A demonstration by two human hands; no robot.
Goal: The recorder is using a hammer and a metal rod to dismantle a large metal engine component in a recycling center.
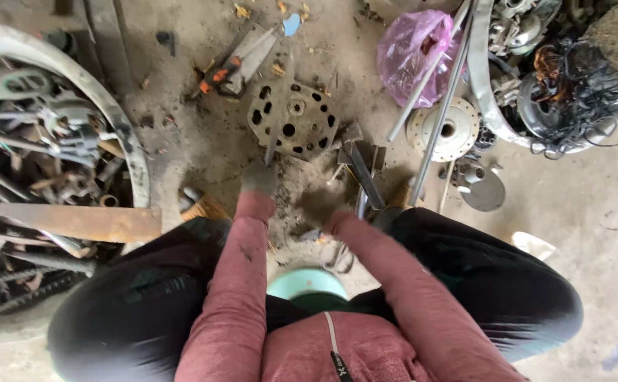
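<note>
Left hand (pixel 259 177) grips a thin rod (pixel 272 145) by the holed disc (pixel 293 119); right hand (pixel 321 205) (blurred) perhaps clenched.

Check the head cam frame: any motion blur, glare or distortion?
Head view: both gloved hands, left hand and right hand, are smeared by motion blur, grip unreadable; the perforated metal plate stays fairly sharp; light is soft and diffuse with no hard glare; wide-angle bending shows at the edges, as on the tub rim.
</note>
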